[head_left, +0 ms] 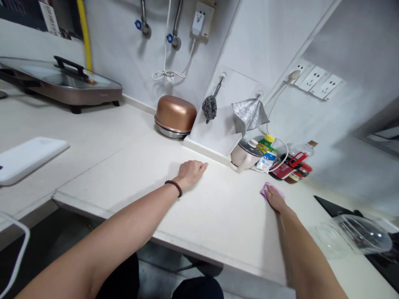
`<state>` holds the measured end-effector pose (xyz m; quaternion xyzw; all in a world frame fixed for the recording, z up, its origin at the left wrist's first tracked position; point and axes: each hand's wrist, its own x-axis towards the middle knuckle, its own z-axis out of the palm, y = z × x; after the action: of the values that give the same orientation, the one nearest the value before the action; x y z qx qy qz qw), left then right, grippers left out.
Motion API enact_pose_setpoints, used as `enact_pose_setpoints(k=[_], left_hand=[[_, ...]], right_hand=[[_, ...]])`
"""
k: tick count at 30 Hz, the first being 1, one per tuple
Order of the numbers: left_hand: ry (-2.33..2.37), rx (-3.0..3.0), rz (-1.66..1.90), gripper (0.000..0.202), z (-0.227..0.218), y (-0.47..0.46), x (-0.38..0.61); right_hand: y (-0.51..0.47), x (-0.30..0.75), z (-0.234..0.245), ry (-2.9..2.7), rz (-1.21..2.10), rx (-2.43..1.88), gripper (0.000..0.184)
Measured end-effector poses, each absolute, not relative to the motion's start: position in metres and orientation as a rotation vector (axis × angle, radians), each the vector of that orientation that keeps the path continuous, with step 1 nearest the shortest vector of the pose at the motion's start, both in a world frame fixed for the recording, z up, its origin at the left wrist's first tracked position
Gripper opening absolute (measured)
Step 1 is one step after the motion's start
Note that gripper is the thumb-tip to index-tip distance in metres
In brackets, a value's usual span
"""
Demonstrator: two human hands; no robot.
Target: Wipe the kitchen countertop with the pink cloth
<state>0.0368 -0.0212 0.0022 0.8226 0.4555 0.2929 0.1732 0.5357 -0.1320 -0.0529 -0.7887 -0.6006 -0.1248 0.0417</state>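
Note:
My left hand (pixel 190 172) rests palm down on the white countertop (pixel 134 166), fingers together and flat, holding nothing; a dark bead bracelet is on its wrist. My right hand (pixel 274 197) presses flat on a small pink cloth (pixel 266 189) lying on the counter, fingers stretched over it. The cloth sits just in front of a cluster of bottles.
A copper pot (pixel 175 114) sits upside down on a steel bowl by the wall. A small cream cooker (pixel 245 154), sauce bottles (pixel 293 164), a hanging scrubber (pixel 209 107) and grey cloth (pixel 249 114) line the corner. An electric griddle (pixel 62 83) stands left; a glass lid (pixel 358 234) lies right.

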Motion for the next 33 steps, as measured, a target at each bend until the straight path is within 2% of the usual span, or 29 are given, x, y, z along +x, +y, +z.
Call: enact_pose_setpoints(k=[4, 10, 16, 21, 27, 33], left_hand=[[1.340, 2.331, 0.840, 0.059, 0.001, -0.018, 0.035], [1.388, 2.328, 0.851, 0.059, 0.001, -0.017, 0.032], [1.411, 2.250, 0.860, 0.061, 0.004, -0.023, 0.028], [1.354, 2.241, 0.883, 0.059, 0.005, -0.030, 0.027], [1.300, 2.243, 0.918, 0.059, 0.004, -0.034, 0.032], [1.249, 2.250, 0.937, 0.059, 0.005, -0.034, 0.033]], right_hand=[[-0.159, 0.523, -0.061, -1.779, -0.308, -2.478, 0.070], [-0.242, 0.473, -0.066, -1.878, -0.155, -2.315, 0.072], [-0.332, 0.415, -0.063, -1.913, 0.003, -2.246, 0.066], [-0.372, 0.397, -0.064, -1.968, 0.065, -2.181, 0.063], [-0.351, 0.396, -0.062, -1.990, 0.039, -2.184, 0.063], [-0.260, 0.408, -0.059, -2.012, 0.036, -2.250, 0.068]])
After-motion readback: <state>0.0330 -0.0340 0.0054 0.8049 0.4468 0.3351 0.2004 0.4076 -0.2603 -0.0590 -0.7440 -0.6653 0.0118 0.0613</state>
